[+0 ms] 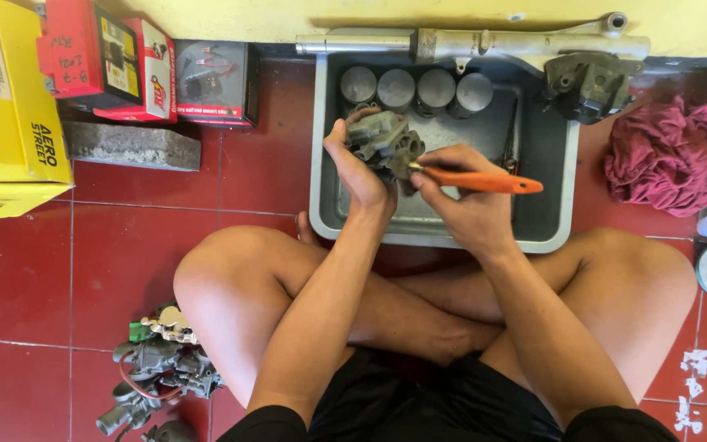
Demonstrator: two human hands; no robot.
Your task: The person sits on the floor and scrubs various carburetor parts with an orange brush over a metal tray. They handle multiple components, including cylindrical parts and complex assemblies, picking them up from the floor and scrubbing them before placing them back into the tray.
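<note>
Left hand [359, 168]: curled around a grey carburettor [384, 143], held over the tray [325, 205].
Right hand [461, 196]: closed on an orange-handled tool [480, 181], fingers pinched near its front end; tip set against the carburettor's side, working end hidden.
Carburettor: gripped in mid-air above the tray's near left part, not resting on it; looked dull and grimy.
Tray: grey, rectangular, on the red tiled floor [124, 262] just ahead of the crossed legs.
Tray contents: four grey pistons [415, 87] in a row along the far wall; a thin dark tool beside them, kind unclear.
Far rim: metal fork tube [468, 42] laid across; dark engine part [589, 82] at the right corner.
Right of tray: crumpled maroon rag [673, 155].
Left: yellow box [10, 106], red boxes [112, 61], grey block [132, 146].
By left knee: more carburettors [161, 368] in a heap.
Progress, judged: work on the held piece in hand, unfinished; heap on the floor apparently untouched.
</note>
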